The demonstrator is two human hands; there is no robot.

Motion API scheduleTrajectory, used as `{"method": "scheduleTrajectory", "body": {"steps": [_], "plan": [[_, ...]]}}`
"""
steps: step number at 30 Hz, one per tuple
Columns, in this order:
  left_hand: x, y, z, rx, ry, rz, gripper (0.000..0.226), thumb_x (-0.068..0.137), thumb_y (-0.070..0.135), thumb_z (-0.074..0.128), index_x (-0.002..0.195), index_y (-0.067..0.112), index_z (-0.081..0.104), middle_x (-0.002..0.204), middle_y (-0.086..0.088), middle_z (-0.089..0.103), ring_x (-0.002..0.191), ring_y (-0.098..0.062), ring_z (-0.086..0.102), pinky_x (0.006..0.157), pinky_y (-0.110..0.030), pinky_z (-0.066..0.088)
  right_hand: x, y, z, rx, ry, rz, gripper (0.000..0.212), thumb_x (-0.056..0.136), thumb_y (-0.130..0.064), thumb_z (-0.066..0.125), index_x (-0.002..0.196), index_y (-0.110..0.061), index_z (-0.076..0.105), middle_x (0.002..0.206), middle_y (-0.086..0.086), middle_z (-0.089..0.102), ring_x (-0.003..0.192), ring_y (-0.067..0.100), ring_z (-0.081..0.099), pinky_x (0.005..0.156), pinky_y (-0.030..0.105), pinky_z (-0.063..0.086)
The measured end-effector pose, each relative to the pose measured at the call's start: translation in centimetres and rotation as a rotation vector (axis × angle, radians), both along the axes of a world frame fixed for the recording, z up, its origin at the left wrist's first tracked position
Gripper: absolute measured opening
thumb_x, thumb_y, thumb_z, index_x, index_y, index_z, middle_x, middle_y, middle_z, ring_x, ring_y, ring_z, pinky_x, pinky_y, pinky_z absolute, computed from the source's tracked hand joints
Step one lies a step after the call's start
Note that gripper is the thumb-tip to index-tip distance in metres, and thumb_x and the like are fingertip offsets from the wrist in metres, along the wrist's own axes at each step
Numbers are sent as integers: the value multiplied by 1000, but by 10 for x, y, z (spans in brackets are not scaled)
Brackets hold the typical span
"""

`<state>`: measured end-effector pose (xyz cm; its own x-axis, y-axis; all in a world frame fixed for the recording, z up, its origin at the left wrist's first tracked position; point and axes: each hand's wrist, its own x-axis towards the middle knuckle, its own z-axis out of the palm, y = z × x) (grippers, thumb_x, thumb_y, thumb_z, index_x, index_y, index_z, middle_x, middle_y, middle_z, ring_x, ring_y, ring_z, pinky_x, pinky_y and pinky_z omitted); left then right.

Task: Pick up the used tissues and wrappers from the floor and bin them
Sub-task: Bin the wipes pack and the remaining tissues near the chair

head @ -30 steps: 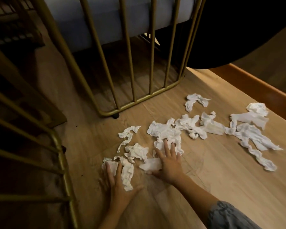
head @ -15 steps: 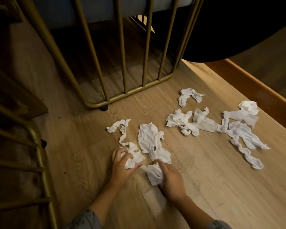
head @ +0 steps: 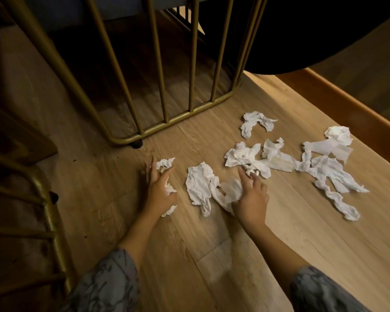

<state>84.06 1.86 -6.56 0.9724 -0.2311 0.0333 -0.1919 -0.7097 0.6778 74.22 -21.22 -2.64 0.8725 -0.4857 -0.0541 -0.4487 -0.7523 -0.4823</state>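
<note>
Several crumpled white tissues lie scattered on the wooden floor [head: 234, 255]. My left hand [head: 159, 190] rests on a small bunch of tissue [head: 166, 164], with white paper showing under the palm and fingers. My right hand [head: 250, 197] holds a thin translucent wrapper [head: 231, 190] against the floor, its fingers stretched toward a tissue clump [head: 245, 155]. Between both hands lies a flat crumpled tissue [head: 199, 185]. More tissues lie further right: one curled piece [head: 254, 121], a long twisted pile [head: 331, 174] and a ball with a wrapper [head: 334, 140].
A gold metal chair frame [head: 167, 124] with vertical bars stands just behind the tissues. Another gold frame [head: 47, 210] is at the left. A dark round tabletop [head: 313, 30] overhangs the upper right, and an orange wooden ledge [head: 347, 104] borders the floor at right.
Both hands have gathered the nearest tissues into their palms, then moved forward: the left to the small left piece, the right toward the middle clump. The camera view shifted slightly.
</note>
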Motion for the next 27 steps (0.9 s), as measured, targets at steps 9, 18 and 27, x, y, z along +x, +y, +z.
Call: {"method": "scheduleTrajectory", "body": {"steps": [9,18,27], "plan": [[-30,4,-22,-45,-158,106,55,65,51,79,104,15,65,106,-2,64,99,-18,57,88,-37,48,-59,14,-47,-207,32,598,73,80,-74,47,136,-29,51,157,6,28,146,32,18,113,66,11],[-38,6,-23,-96,-234,136,32,72,-5,76,102,8,74,106,-9,62,91,-11,55,81,-3,40,-50,-3,-49,-64,-158,462,29,79,-37,67,96,-14,66,102,4,59,97,17,46,76,36,48],[-33,8,-31,-46,-224,128,30,75,2,73,104,11,72,88,-4,68,80,-20,56,72,-32,49,51,8,2,-1,-296,259,30,73,-25,43,80,-11,68,82,5,60,78,27,55,60,28,34]]}}
